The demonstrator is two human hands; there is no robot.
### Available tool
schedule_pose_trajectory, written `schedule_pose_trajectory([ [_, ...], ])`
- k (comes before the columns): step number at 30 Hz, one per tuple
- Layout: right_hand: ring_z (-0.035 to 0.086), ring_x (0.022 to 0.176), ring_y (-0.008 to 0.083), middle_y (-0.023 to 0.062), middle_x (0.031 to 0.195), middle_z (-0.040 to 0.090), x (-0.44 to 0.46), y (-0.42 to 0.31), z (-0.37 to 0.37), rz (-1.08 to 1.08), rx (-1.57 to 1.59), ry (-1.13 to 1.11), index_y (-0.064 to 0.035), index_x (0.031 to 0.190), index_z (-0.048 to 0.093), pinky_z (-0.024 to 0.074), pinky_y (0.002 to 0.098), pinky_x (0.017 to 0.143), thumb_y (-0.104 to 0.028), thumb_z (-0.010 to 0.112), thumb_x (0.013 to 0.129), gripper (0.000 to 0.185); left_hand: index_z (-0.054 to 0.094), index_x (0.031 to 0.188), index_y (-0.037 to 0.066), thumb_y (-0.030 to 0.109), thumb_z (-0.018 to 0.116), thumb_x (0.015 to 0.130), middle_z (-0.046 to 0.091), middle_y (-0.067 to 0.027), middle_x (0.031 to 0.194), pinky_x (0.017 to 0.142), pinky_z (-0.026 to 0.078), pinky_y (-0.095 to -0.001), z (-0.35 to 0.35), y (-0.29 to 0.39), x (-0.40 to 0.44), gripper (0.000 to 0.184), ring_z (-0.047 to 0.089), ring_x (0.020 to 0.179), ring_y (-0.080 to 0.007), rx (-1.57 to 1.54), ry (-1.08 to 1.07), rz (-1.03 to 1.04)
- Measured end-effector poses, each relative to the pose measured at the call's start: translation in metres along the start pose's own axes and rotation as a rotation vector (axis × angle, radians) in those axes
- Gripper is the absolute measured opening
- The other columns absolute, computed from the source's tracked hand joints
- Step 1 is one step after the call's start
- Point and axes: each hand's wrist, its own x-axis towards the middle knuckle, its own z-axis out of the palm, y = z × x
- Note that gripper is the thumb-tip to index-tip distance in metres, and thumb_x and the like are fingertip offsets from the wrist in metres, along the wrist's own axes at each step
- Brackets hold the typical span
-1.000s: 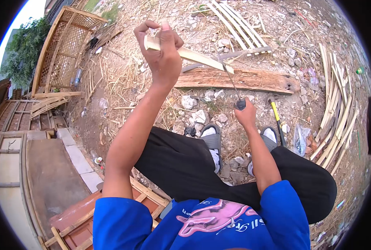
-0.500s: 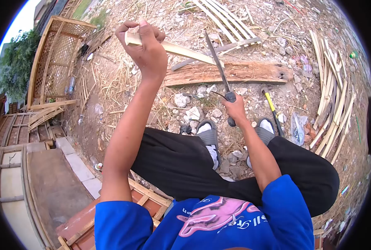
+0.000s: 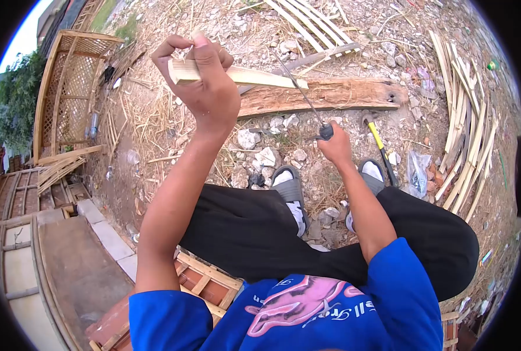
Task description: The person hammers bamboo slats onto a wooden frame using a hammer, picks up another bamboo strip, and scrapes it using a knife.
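Note:
My left hand [image 3: 205, 82] is raised at the upper left, its fingers closed round one end of a pale wooden strip [image 3: 260, 77]. The strip points right, its far end above a thick rough plank [image 3: 336, 95] on the ground. My right hand [image 3: 335, 144] grips the dark handle of a long-bladed knife [image 3: 326, 131]. The thin blade [image 3: 298, 86] is seen nearly edge-on and crosses the strip near its far end; whether it touches cannot be told.
A hammer [image 3: 379, 143] with a yellow and black handle lies right of my feet, beside a plastic bag [image 3: 417, 172]. Wooden strips [image 3: 468, 128] are piled at the right, others [image 3: 307, 26] at the top. A lattice frame [image 3: 67, 93] stands left. Stones and straw litter the ground.
The knife blade has turned from showing its flat side to nearly edge-on. My left hand has shifted slightly left with the strip, and the view has moved a little.

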Motion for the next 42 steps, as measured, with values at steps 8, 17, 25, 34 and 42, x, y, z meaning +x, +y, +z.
schedule_pose_trajectory([
  [8,0.058,0.066,0.0168,0.0054,0.074,0.064,-0.011,-0.016,-0.005,0.385,0.444,-0.275,-0.0015,0.088,0.062,0.0476,0.0325,0.064,-0.013,0.071,0.07,0.023,0.03,0.106,0.011,0.017,0.045,0.101,0.047,-0.0022,0.06,0.055,0.039,-0.0257,0.005,-0.003,0.012,0.017,0.042,0.053,-0.0092,-0.04,0.119,-0.09],
  [17,0.065,0.077,0.0234,0.0111,0.084,0.069,-0.037,-0.097,-0.023,0.15,0.363,-0.058,-0.0014,0.099,0.064,0.0502,0.0343,0.075,-0.014,0.07,0.07,0.032,0.028,0.106,0.011,0.016,0.043,0.101,0.05,-0.0039,0.067,0.055,0.043,-0.0265,0.014,-0.007,0.02,0.017,0.047,0.057,-0.01,0.003,0.14,-0.076],
  [25,0.068,0.081,0.0322,0.0151,0.08,0.068,-0.024,-0.157,-0.045,-0.188,0.331,-0.069,-0.0036,0.098,0.058,0.0521,0.0412,0.073,-0.019,0.077,0.067,0.039,0.028,0.104,0.011,0.015,0.044,0.1,0.049,-0.004,0.064,0.057,0.043,-0.0268,0.001,-0.012,0.02,0.018,0.045,0.056,-0.0096,0.004,0.117,-0.07],
  [34,0.068,0.076,0.0306,0.015,0.079,0.069,-0.015,-0.011,-0.025,0.137,-0.033,-0.037,-0.0035,0.088,0.062,0.0516,0.0399,0.071,-0.02,0.072,0.068,0.027,0.028,0.105,0.01,0.015,0.046,0.1,0.049,-0.0044,0.066,0.056,0.045,-0.0273,0.004,-0.01,0.005,0.019,0.046,0.056,-0.0094,-0.032,0.051,-0.077],
  [42,0.044,0.045,0.0088,-0.0005,0.06,0.05,-0.01,-0.044,-0.042,0.613,0.768,-0.392,-0.0072,0.076,0.056,0.0345,0.0254,0.041,-0.01,0.064,0.071,0.01,0.029,0.106,0.01,0.014,0.046,0.099,0.051,-0.0056,0.069,0.055,0.046,-0.0269,0.007,-0.019,0.017,0.019,0.049,0.057,-0.0107,-0.036,0.104,-0.08],
])
